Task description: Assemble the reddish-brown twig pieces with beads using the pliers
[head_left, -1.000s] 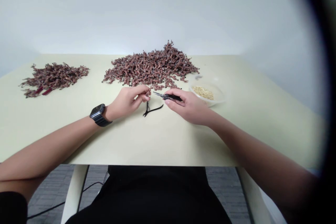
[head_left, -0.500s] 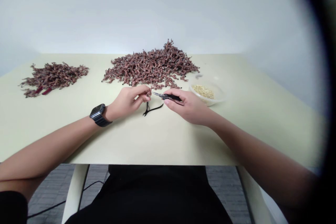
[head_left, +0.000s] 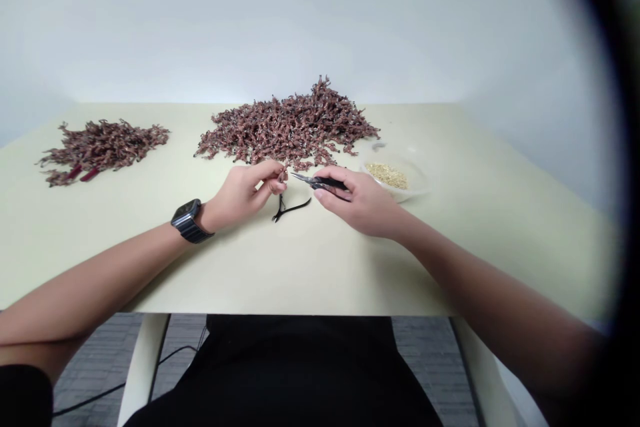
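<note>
Watch on the near left wrist. Past it, left hand pinched shut on a small brown piece at the fingertips. Right hand curled round pliers, tips just beside the piece (contact unclear). Black tool flat on the surface between both hands. Farther back, bowl of gold bits, big pile, small pile far left.

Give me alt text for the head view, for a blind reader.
The left hand pinches a black cord; the right hand points pliers at it, over a pale table. Behind lie a big reddish pile, a small pile and a bowl of gold bits.
</note>
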The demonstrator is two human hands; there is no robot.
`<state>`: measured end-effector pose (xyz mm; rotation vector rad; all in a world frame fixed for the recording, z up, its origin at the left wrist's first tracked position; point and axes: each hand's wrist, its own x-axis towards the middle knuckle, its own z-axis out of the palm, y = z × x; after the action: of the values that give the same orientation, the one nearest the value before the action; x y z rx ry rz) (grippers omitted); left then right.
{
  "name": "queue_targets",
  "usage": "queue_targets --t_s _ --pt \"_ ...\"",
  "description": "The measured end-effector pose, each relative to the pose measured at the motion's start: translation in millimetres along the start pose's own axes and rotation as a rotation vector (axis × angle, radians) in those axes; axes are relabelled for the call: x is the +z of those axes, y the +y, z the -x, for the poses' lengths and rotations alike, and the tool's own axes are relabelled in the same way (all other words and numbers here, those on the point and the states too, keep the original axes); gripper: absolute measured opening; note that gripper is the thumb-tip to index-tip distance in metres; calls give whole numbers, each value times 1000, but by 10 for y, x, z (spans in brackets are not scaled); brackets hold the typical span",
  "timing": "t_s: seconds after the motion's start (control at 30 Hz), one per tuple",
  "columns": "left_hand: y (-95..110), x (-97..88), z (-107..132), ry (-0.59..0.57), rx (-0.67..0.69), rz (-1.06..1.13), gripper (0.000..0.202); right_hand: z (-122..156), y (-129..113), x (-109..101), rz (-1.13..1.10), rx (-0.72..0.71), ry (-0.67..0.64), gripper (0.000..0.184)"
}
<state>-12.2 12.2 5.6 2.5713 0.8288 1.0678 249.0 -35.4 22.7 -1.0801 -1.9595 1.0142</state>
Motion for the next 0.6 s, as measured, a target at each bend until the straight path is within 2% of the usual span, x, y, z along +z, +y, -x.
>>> queue_targets --t_s 0.6 --pt "-17 11 22 -5 34 -35 14 -6 -12 3 22 -16 -27 24"
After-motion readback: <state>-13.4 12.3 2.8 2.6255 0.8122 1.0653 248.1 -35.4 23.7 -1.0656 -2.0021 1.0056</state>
